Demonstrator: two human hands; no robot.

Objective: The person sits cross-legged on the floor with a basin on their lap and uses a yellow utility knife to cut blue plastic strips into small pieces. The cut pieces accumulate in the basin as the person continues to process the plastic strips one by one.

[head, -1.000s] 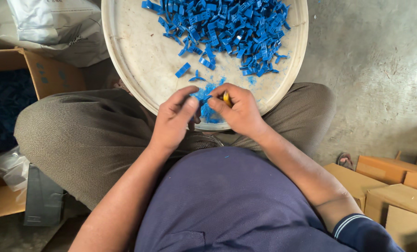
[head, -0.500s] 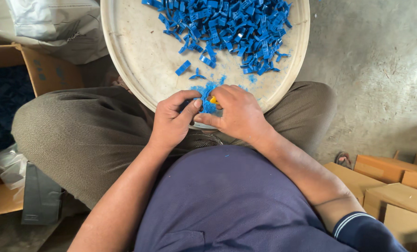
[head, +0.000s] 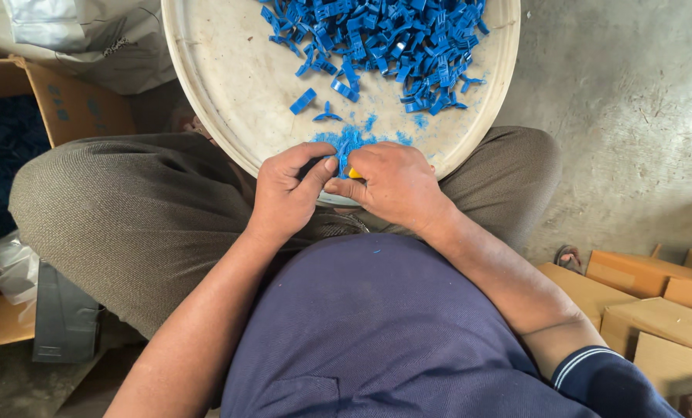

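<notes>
On the lap of a seated person, a round off-white tray (head: pixel 230 85) rests across both knees, its near rim tucked under the two hands. Far across the tray lies a heap of small blue plastic pieces (head: pixel 385 39), with a few strays (head: pixel 303 101) loose between the heap and the hands, and a dusting of blue shavings (head: pixel 350 139) just in front of the knuckles. An open cardboard box (head: pixel 67 101) stands to the left, filled with dark blue stock, and a grey plastic bag (head: pixel 75 31) lies behind it. Flat brown cartons (head: pixel 656 310) are stacked on the concrete floor to the right.

The left hand (head: pixel 288 193) is curled, thumb pressed to forefinger, pinching something at the tray's near edge; the fingers hide the piece, so its shape and direction cannot be told. The right hand (head: pixel 396 186) is clenched around a small yellow tool (head: pixel 352 173), only a sliver of which shows between the two hands; it points left, toward the left thumb. Both hands touch at the fingertips.
</notes>
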